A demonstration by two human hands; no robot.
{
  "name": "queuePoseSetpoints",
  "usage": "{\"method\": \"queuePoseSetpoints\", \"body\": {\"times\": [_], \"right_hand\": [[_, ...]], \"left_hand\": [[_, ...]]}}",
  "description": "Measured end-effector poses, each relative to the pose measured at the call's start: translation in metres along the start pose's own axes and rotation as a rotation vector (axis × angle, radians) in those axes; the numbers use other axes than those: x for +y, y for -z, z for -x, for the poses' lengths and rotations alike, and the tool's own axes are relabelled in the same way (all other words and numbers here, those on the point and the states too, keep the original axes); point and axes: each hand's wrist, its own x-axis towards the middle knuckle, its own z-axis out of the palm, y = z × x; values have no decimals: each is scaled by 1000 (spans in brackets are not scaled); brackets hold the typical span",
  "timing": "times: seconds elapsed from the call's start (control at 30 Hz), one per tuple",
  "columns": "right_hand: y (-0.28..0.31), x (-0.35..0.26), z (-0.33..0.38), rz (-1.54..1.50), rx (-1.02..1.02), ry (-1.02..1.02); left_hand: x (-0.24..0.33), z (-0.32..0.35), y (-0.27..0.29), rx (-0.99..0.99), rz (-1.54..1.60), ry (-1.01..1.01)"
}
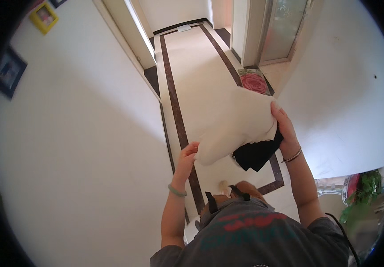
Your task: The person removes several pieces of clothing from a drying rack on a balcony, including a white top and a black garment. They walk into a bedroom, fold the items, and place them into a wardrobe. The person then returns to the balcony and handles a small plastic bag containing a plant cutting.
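A white cloth garment point(241, 118) is stretched between my hands above the hallway floor; its exact kind does not show. My left hand point(188, 153) pinches its lower left end. At the upper right, my right hand point(285, 127) is closed round its edge, thumb on top. Beneath the white fabric hangs a black piece of cloth point(258, 153), close under my right hand. Whether it is a separate garment or part of the same one, I cannot tell.
A pale tiled floor point(196, 66) with dark brown border strips runs ahead between white walls. A rose-patterned mat point(254, 82) lies by a frosted glass door point(285, 31). Framed pictures hang on the left wall point(80, 147). Green leaves point(369, 182) stand at lower right.
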Motion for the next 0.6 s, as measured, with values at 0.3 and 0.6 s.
{"method": "queuePoseSetpoints", "body": {"times": [0.3, 0.6], "right_hand": [[-30, -15, -193, 223, -139, -105], [-128, -29, -451, 210, -424, -262]], "left_hand": [[76, -233, 22, -98, 27, -166], [152, -407, 120, -154, -171, -1]]}}
